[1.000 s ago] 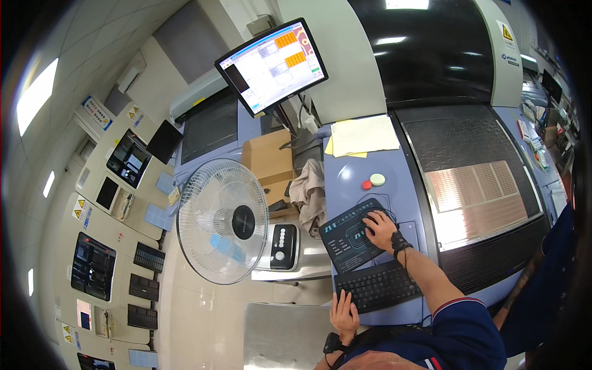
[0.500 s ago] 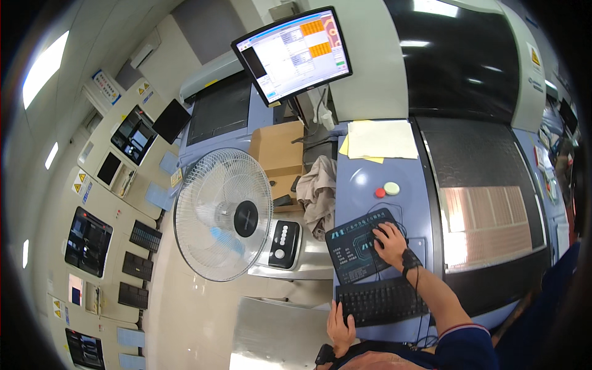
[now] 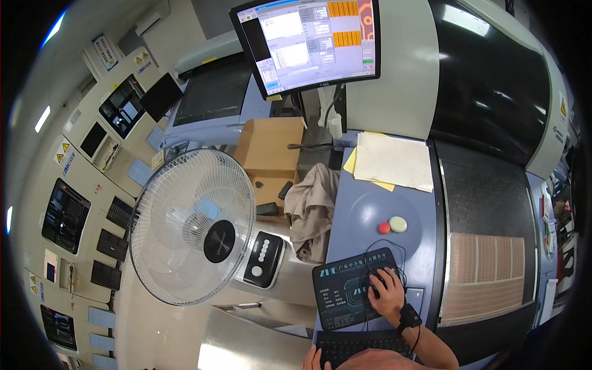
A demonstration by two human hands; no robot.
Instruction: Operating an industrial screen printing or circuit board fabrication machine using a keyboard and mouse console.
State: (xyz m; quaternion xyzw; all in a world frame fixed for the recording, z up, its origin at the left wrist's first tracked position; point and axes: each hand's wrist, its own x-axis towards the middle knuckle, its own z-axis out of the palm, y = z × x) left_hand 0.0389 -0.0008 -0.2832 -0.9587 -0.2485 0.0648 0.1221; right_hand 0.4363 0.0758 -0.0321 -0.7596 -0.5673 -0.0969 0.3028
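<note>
My right hand [image 3: 387,296] is closed over a dark computer mouse [image 3: 374,287], which lies on a black printed mouse pad [image 3: 336,290]. A black band circles that wrist, with a cord running from it. Just below the pad lies a black keyboard [image 3: 364,345], partly covered by my right arm and shoulder. At the keyboard's left end rests my left hand [image 3: 316,359], fingers apart and mostly cut off by the lower edge. Ahead, a monitor [image 3: 308,46] shows software windows with orange image tiles.
On the blue machine top sit a red button [image 3: 384,228], a pale green one [image 3: 398,224] and papers [image 3: 394,161]. To the left stand a fan [image 3: 194,228], an open cardboard box [image 3: 268,145] and a crumpled cloth [image 3: 311,206]. A patterned panel [image 3: 487,277] lies right.
The view has shifted, so the monitor looks larger and the keyboard and hands sit lower in the picture. My right hand stays on the mouse, my left by the keyboard.
</note>
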